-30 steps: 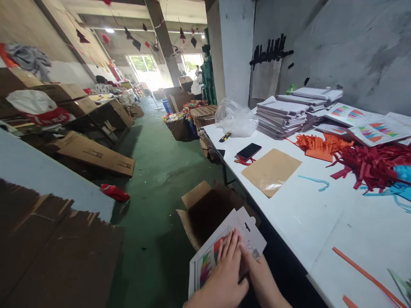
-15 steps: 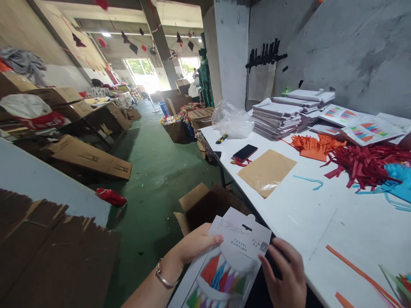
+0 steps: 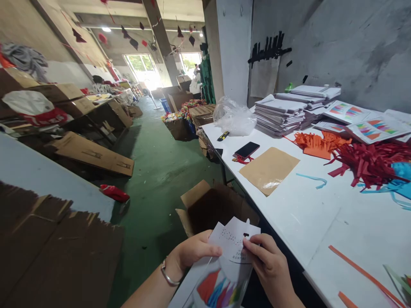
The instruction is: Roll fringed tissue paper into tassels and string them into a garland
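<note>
A printed tassel bunting package (image 3: 226,266) is held between both hands beside the counter (image 3: 289,218), near an open cardboard box (image 3: 195,197) on the floor (image 3: 154,171). Its left edge is gripped by the left hand (image 3: 196,250), the thumb laid across the front; its upper right part is pinched below the hang hole (image 3: 246,235) by the fingers of the right hand (image 3: 270,262). On the counter, a smartphone (image 3: 247,149) is placed near a brown sheet (image 3: 269,171).
</note>
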A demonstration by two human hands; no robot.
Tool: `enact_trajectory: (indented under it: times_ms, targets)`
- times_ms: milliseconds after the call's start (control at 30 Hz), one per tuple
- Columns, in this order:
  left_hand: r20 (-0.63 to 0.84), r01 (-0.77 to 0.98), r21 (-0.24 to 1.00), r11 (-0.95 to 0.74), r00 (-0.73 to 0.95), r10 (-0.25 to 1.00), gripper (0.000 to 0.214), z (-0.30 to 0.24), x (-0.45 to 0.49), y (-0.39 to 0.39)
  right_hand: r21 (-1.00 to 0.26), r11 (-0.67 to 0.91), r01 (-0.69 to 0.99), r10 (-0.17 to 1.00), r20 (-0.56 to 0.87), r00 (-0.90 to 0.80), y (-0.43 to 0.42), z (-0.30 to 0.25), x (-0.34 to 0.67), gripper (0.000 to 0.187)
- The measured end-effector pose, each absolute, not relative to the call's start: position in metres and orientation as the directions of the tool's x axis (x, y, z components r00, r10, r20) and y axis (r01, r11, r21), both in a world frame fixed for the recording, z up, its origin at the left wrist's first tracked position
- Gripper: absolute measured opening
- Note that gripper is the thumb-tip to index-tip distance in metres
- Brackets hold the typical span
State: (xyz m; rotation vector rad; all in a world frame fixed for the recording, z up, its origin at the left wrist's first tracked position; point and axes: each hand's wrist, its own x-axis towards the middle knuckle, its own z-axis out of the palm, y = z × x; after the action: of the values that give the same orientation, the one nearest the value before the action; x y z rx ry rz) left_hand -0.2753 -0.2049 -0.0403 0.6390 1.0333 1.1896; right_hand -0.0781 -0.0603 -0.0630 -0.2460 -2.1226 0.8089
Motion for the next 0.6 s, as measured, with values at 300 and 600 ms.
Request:
enact_trajectory:
  times_ms: [300, 600]
  targets:
    - [-0.332, -0.422, 0.852, 0.311, 0.026, 0.943, 0.051, -0.046, -0.276, -0.210, -0.747, 0.656, -0.107, 0.507, 0.541, -0.670, -0.067, -0.067, -0.079, 0.012]
    - [-0.346, -0.409, 0.890, 0.201, -0.319, 0.883, 0.044, -0.022, -0.321, -0.229, -0.919, 0.383, 0.096, 0.756, 0.252, -0.604, -0.051, -0.114, -0.086, 0.030]
